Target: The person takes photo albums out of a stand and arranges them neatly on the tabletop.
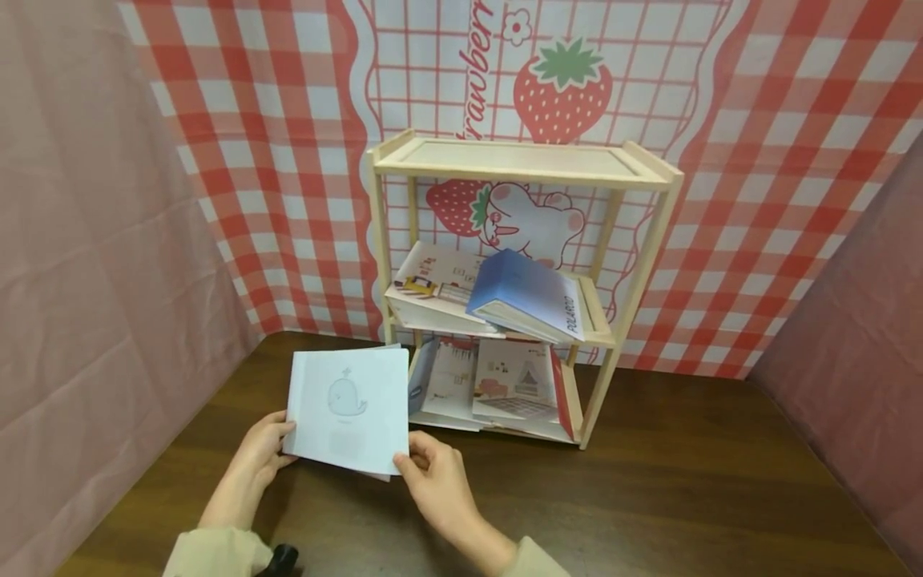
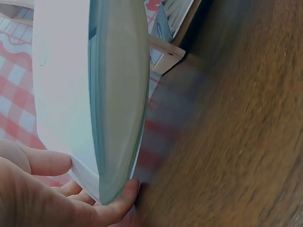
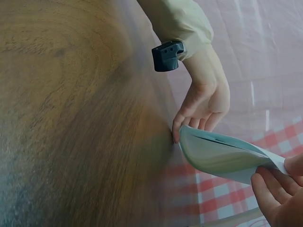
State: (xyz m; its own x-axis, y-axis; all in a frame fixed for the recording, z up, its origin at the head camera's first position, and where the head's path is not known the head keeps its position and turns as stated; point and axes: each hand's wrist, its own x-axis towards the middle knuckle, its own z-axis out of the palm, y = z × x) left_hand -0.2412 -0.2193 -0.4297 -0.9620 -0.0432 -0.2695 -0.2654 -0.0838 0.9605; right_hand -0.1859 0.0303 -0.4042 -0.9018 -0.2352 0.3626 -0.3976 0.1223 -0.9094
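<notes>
A thin pale booklet [image 1: 375, 425] with a small whale drawn on its cover is held up over the table, its cover facing me in the head view. My left hand [image 1: 259, 450] grips its left edge, thumb on one face and fingers behind, as the left wrist view shows of the booklet [image 2: 64, 80]. At the lower right corner, my right hand [image 1: 438, 482] pinches it with the thumb on the cover. The right wrist view looks along the booklet's edge [image 3: 218, 158], where its pages bow apart. Most of the fingers of both hands are hidden behind it in the head view.
A two-tier wooden shelf [image 1: 530, 164] stands behind. On its upper tier lie a blue POLAROID book [image 1: 530, 292] and a white illustrated book [image 1: 433, 308]; several more books, including one with a room drawing [image 1: 515, 381], lean on the lower tier. Checked cloth [image 1: 779, 200] hangs behind.
</notes>
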